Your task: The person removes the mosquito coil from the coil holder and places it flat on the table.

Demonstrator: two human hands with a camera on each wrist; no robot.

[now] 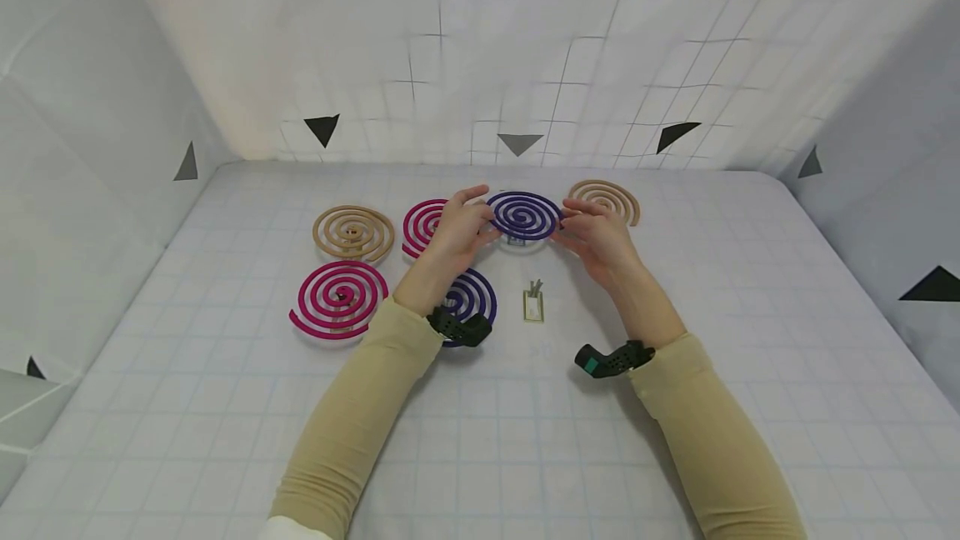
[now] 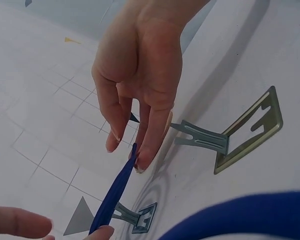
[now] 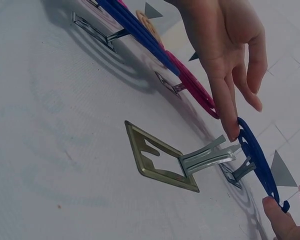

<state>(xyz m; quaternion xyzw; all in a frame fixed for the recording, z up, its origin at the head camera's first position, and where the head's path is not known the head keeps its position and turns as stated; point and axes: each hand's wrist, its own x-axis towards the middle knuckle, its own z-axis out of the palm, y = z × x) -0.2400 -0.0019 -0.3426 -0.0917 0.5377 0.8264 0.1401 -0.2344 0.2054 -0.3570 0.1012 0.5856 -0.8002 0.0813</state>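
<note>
A dark blue mosquito coil [image 1: 525,216] lies nearly level between my two hands, at the back middle of the table. My left hand [image 1: 457,227] holds its left rim and my right hand [image 1: 603,244] its right rim. Beneath the coil is a small metal coil stand [image 3: 235,176], its prongs reaching up to the coil. Whether the coil is fixed on them I cannot tell. Closer to me, a second metal stand [image 1: 533,307] with raised prongs bears no coil. Another blue coil [image 1: 480,298] is partly hidden behind my left wrist.
Left of my hands are a tan coil [image 1: 353,233], a pink coil [image 1: 339,300] and another pink coil [image 1: 420,223], partly covered by my left hand. A second tan coil [image 1: 609,200] sits behind my right hand. White walls [image 1: 517,57] enclose the gridded table [image 1: 465,457].
</note>
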